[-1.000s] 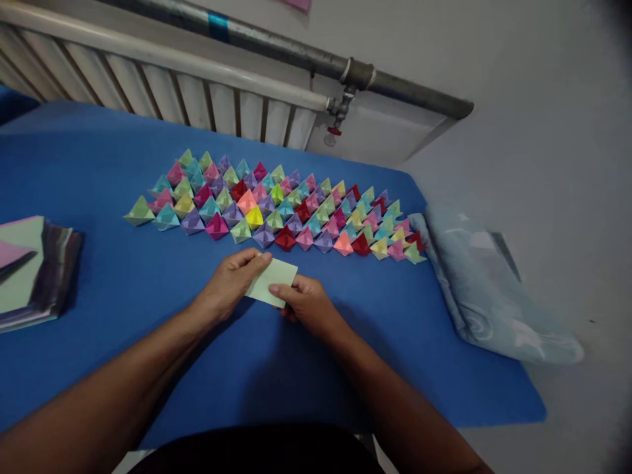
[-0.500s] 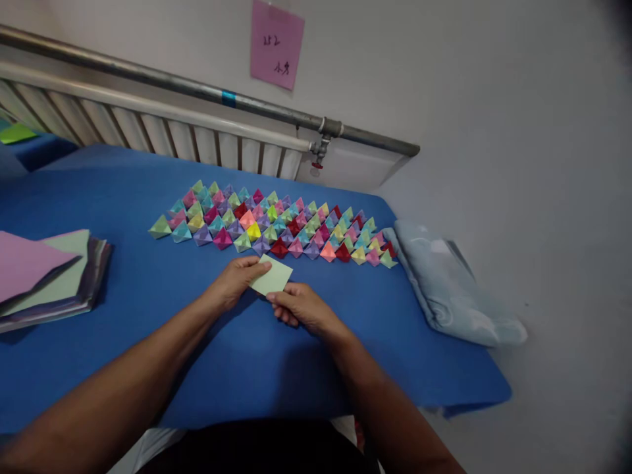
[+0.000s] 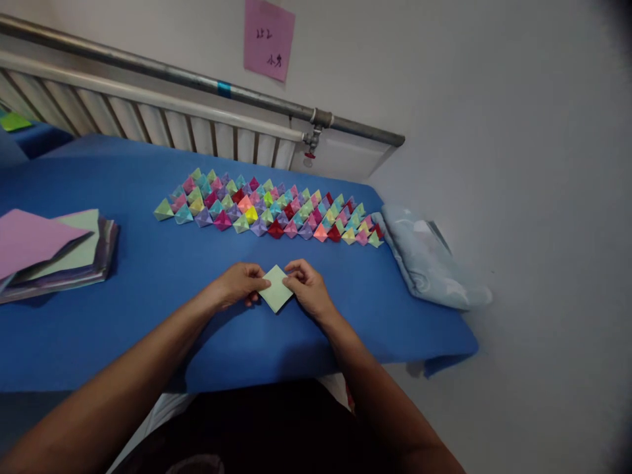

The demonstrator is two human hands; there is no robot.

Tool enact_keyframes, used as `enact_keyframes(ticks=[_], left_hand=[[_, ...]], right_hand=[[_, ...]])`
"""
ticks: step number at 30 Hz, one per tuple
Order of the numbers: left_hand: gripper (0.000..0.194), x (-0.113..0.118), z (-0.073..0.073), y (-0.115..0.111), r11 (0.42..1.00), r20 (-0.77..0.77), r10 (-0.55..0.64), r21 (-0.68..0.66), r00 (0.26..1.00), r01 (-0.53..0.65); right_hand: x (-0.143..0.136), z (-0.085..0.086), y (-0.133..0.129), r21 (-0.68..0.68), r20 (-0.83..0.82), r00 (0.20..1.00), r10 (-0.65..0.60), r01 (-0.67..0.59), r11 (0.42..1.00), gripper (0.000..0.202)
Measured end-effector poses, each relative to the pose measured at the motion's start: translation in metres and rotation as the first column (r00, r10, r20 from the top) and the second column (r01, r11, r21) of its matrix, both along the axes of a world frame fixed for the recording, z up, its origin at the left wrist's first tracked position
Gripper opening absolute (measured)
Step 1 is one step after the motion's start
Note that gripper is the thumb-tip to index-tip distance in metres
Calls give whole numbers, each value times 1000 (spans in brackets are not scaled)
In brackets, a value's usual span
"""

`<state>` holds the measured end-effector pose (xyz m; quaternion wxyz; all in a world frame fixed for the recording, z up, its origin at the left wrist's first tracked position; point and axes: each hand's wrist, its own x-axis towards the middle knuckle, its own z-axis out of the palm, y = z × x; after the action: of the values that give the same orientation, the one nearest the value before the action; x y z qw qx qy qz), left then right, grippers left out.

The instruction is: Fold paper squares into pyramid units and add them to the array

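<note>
A pale green square of paper is held like a diamond above the blue cloth. At its left corner my left hand pinches it, thumb on top and fingers behind. My right hand grips the right corner in the same way, its thumb on the paper and the index finger raised. Beyond my hands stand rows of small folded paper boats in many colours, set close together.
On the left lies a stack of coloured paper sheets, pink and green on top. A folded light-blue cloth rests at the table's right end. Behind the blue-covered table run a radiator and a metal pipe.
The green paper has turned into a diamond position. My right hand has shifted from its lower edge up to the right corner. The whole view has tilted slightly.
</note>
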<state>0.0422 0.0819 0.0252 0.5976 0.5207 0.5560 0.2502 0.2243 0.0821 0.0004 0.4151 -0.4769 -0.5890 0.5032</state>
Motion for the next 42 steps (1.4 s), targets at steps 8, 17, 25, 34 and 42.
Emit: enact_keyframes(ticks=[8,17,25,34,42], left_hand=[[13,-9,-3,-14,985,-363,-12,155,932,73],[25,-23,-16,-18,619,-769,21,512,639,596],[28,-45,-25,-17,412,-681,-173,606,712,680],[33,-49,-15,-16,422,-710,-208,556,673,716],[32,-47,-15,-16,458,-677,-217,566,703,686]], right_hand=[[-4,-3,-15,309,504,863,1,-181,933,18],[1,-5,-20,374,750,658,-66,-340,863,22],[14,-7,-28,339,757,654,21,-419,843,31],[22,4,-30,308,739,667,94,-458,834,31],[22,2,-29,300,734,671,100,-453,839,35]])
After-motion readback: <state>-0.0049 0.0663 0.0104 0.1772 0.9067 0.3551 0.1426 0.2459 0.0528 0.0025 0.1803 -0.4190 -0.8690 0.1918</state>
